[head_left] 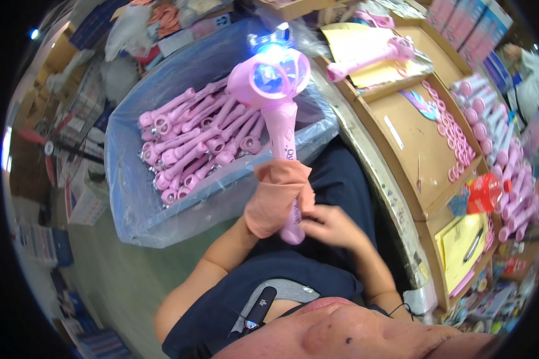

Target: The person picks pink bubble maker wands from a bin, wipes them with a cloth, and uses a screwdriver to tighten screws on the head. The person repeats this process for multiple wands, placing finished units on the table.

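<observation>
Evidently, a wipe-down is in hand: the right hand [335,227] has its fingers curled together beside the lower handle of a pink light wand [269,90], blurred enough that I cannot tell whether they pinch it or only brush it. The left hand is under a salmon cloth [275,194] — its fingers are hidden, so I can't say how tightly they close — and the cloth is wrapped about the middle of the handle, the butt showing below it. The wand points away from the person's body, its round head glowing blue. I'd judge the step to be rubbing the handle with the light on; the next move calls for a sure hold on that smooth shaft while the cloth is worked along it, and some care for the silvery tip. Farther out, to the left, a pile of similar wands [191,131] lies in a blue tub [144,224] with a plastic liner. To the right, a cardboard tray [404,173] holds pink rings [452,134]; another wand [365,60] rests on a yellow sheet [353,39] higher up, and a red-labelled bottle [484,192] is near the tray's outer edge.
</observation>
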The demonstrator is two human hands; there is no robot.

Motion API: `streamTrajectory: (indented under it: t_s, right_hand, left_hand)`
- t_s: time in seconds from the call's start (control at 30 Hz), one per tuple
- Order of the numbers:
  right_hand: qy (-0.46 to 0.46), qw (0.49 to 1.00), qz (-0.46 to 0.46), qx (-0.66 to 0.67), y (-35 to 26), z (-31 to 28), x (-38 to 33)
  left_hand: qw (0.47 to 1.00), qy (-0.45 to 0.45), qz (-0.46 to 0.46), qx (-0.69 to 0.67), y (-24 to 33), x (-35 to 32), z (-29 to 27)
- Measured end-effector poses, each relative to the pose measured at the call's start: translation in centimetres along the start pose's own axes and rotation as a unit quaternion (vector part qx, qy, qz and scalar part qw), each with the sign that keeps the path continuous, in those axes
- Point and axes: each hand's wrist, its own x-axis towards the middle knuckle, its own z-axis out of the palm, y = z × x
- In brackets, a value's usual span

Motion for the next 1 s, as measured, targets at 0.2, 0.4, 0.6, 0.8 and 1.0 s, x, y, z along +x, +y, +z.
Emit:
streamTrajectory:
  t_s: [0.2, 0.4, 0.6, 0.8, 1.0]
  right_hand:
    - [0.167, 0.894, -0.172, 0.379, 0.3, -5.0, 5.4]
    - [0.173, 0.862, -0.110, 0.463, -0.4, -4.7, 5.6]
    - [0.182, 0.873, -0.093, 0.443, -0.5, -5.6, 4.9]
    - [0.305, 0.862, -0.059, 0.401, -0.3, -7.9, 7.1]
    - [0.392, 0.831, -0.140, 0.368, 1.0, -10.9, 7.5]
  left_hand:
    - [0.981, -0.154, -0.005, -0.115, -1.1, 0.4, 0.6]
    - [0.960, -0.181, 0.205, 0.059, -1.1, 1.7, 1.7]
    - [0.952, -0.185, -0.107, -0.221, -0.1, 0.8, 2.0]
    - [0.967, -0.226, -0.110, -0.053, -0.8, 0.5, 3.8]
    - [0.852, -0.347, 0.191, 0.342, -0.8, -1.8, 2.5]
